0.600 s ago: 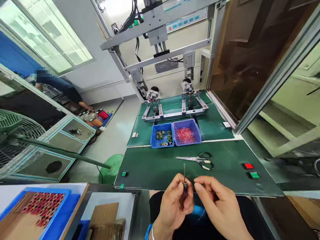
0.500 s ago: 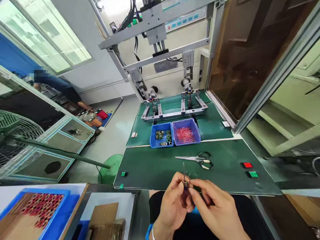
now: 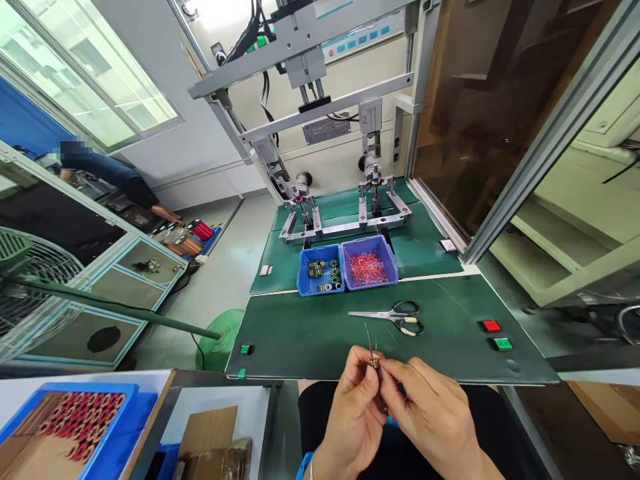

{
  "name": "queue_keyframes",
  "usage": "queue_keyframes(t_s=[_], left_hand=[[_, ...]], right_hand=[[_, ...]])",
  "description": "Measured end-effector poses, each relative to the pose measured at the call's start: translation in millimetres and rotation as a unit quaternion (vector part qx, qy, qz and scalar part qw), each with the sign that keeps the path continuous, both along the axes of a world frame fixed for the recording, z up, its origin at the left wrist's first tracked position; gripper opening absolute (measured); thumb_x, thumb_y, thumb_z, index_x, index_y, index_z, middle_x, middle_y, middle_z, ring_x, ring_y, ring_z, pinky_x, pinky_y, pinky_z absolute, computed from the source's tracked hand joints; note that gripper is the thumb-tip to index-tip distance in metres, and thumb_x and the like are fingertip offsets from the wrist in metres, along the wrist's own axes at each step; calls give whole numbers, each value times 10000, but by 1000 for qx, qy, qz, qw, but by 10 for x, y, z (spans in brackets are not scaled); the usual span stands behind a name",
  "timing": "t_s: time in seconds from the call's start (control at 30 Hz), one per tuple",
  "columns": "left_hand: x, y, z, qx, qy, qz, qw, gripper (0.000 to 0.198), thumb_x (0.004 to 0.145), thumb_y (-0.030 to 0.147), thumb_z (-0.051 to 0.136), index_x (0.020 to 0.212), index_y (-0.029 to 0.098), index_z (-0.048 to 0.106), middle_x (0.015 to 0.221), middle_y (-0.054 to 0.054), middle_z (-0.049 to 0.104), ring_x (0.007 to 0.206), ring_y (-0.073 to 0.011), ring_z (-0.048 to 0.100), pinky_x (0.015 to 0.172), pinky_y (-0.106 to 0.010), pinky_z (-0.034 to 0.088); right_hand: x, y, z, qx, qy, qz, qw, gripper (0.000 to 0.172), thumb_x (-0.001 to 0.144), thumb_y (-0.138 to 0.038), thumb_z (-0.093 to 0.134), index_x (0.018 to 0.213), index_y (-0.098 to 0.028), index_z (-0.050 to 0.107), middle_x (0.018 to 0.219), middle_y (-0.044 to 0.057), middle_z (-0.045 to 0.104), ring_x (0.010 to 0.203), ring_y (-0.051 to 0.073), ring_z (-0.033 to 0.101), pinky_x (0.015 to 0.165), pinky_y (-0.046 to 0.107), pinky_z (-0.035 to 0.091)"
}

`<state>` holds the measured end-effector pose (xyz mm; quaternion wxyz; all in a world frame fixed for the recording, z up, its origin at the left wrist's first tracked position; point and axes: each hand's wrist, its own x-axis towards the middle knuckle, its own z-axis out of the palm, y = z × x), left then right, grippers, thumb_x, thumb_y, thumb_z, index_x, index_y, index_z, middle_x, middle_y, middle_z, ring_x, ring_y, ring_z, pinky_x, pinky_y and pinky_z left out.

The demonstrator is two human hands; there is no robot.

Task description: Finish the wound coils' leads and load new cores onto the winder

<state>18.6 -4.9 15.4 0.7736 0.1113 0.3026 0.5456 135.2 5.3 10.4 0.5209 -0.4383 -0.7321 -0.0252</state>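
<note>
The right hand (image 3: 430, 407) has come in against the left hand (image 3: 350, 410); at the first of the earlier glimpses there was a gap between their fingertips, and now the right thumb and forefinger press right up to the piece being worked. The left hand's grip is closed on a small dark part (image 3: 374, 363), pinched between thumb and forefinger, with its lower end running down into the palm, mostly hidden. From where I stand I can't tell whether the right grip has hold of anything; its fingertips sit just beside the part, on its right. A thin rod (image 3: 369, 341) sticks up out of the left grip, and where it stood nearly straight it now leans, its top tipped toward the person's left. The hands are at the near edge of the green bench (image 3: 295, 333). Just beyond them lie the scissors (image 3: 397, 315), blades pointing left, in the same spot on the bench. Past those stand two bins side by side, a blue bin (image 3: 306, 287) with small green and metal pieces and a purple bin (image 3: 373, 281) heaped with red strands (image 3: 367, 267). Behind the bins is a metal fixture (image 3: 345, 230). Well off to the left, a co-worker (image 3: 107, 175) bends forward.
</note>
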Motion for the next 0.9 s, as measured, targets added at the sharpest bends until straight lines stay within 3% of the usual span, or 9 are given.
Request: queue_keyframes(t_s=[0.13,0.23,0.37,0.43,0.57,0.63,0.77,0.9], left_hand=[[8,-6,-15,2,-7,-20,1000,251,743,290,862,861,187,665,763,21,672,647,-47,610,577,-124,473],[-6,4,-37,-12,-31,-39,999,280,746,351,847,852,175,657,659,32,621,464,-22,482,402,-104,324],[2,8,-77,-33,-72,-60,995,355,745,450,823,829,155,643,613,34,579,377,12,323,352,-94,212],[31,-5,-97,-25,-74,-54,995,341,739,426,835,791,157,632,584,50,548,363,20,267,344,-91,193],[98,-30,-124,12,-64,-50,997,292,761,404,823,766,167,653,569,62,516,358,19,213,335,-95,183],[110,-27,-131,39,-55,-46,997,261,790,409,798,785,174,685,571,63,500,364,17,212,341,-95,192],[67,16,-147,90,-7,-22,996,290,841,449,737,805,162,729,585,50,500,377,16,230,355,-99,221],[-1,49,-170,110,32,-32,993,334,881,474,682,848,144,721,525,58,469,359,9,211,352,-107,215]], right_hand=[[10,-6,41,-26,33,15,999,137,923,-76,554,848,-149,642,580,-13,588,456,84,492,485,207,430],[40,-32,69,-95,98,44,990,176,891,-105,542,758,-176,632,531,-53,473,416,66,437,429,170,392],[51,-75,33,-197,184,79,960,213,848,-144,551,659,-205,629,526,-53,468,424,74,445,424,163,389],[27,-114,-21,-249,251,96,931,224,856,-172,555,648,-210,629,541,-40,534,433,80,456,435,170,399],[-33,-215,-135,-347,402,121,838,243,891,-311,606,671,-210,621,597,-7,610,489,113,521,467,198,448],[-31,-241,-164,-356,428,143,818,249,893,-354,630,689,-211,631,583,-9,598,476,120,527,479,217,473],[63,-201,-159,-265,357,195,874,170,871,-261,648,707,-218,669,467,-65,433,425,104,461,471,207,443],[151,-124,-88,-212,299,136,921,103,846,-169,652,862,-228,735,517,-81,389,429,80,410,432,168,386]])
